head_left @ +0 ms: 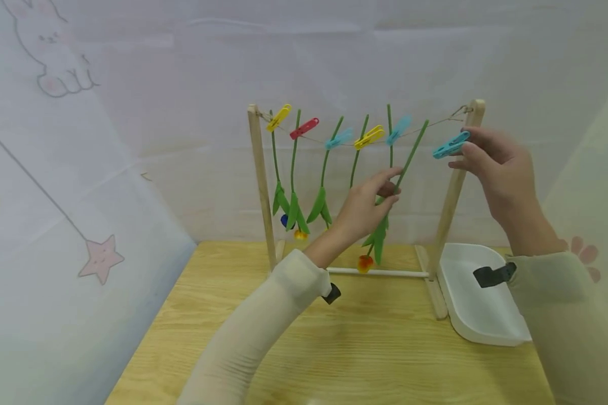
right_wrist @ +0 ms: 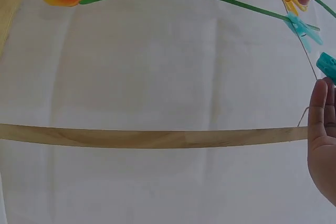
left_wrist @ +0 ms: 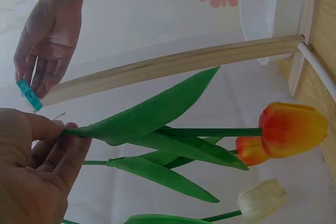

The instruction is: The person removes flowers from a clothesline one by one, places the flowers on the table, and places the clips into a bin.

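Note:
My left hand (head_left: 362, 211) pinches the green stem of an artificial orange-yellow tulip (left_wrist: 293, 129) just above its leaves. The tulip hangs head down, and its bare stem end slants up past the string (head_left: 314, 139). Off to the right, near the rack's right post, my right hand (head_left: 504, 171) holds a teal clothespin (head_left: 451, 145) between thumb and fingers, apart from the stem. Other tulips hang upside down on the string from yellow (head_left: 370, 137), red (head_left: 304, 129) and light blue clothespins (head_left: 398, 130). In the right wrist view, the teal clothespin is partly cut off.
The string runs between the rack's left post (head_left: 262, 185) and right post (head_left: 451, 208). A white rod (head_left: 400, 273) joins the posts low down. To the right, a white tray (head_left: 481, 298) stands on the wooden table (head_left: 365, 349). A pale printed cloth (head_left: 192, 112) hangs behind.

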{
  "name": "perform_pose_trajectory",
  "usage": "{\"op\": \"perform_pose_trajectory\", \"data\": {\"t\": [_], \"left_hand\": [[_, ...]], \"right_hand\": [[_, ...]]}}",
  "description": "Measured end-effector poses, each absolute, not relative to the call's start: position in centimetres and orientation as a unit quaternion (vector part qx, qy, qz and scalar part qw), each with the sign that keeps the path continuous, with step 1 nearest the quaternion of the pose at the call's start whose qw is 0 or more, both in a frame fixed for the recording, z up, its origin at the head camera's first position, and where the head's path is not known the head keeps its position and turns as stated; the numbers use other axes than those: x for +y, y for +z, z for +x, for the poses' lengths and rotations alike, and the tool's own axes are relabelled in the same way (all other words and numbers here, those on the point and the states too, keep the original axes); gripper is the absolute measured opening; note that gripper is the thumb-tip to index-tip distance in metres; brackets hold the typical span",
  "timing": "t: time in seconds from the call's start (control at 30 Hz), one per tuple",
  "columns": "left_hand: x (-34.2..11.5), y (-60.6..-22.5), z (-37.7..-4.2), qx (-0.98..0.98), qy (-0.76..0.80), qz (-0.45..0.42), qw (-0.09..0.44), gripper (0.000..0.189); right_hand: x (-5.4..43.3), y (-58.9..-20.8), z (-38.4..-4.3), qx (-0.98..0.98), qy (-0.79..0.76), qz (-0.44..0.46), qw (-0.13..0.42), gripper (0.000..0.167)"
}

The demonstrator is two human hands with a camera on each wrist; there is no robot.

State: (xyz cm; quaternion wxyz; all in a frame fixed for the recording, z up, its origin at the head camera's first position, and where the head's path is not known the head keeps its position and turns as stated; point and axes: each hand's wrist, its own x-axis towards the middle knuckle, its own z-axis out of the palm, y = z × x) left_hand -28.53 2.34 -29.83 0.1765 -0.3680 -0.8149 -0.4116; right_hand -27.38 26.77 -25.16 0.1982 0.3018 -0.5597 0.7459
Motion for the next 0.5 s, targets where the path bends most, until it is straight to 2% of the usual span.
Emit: {"op": "perform_pose_trajectory", "data": {"t": [0.23, 0.5], "left_hand": [[1.4, -30.5, -27.8, -0.822, -0.354, -0.404, 0.189, 0.051], [0.3, -31.5, -27.3, -0.818, -0.324, -0.428, 0.206, 0.054]], "right_hand": [[27.4, -27.4, -26.8, -0.525, 0.765, 0.322, 0.188, 0.034], [28.1, -29.5, -26.2, -0.513, 0.772, 0.316, 0.203, 0.035]]}}
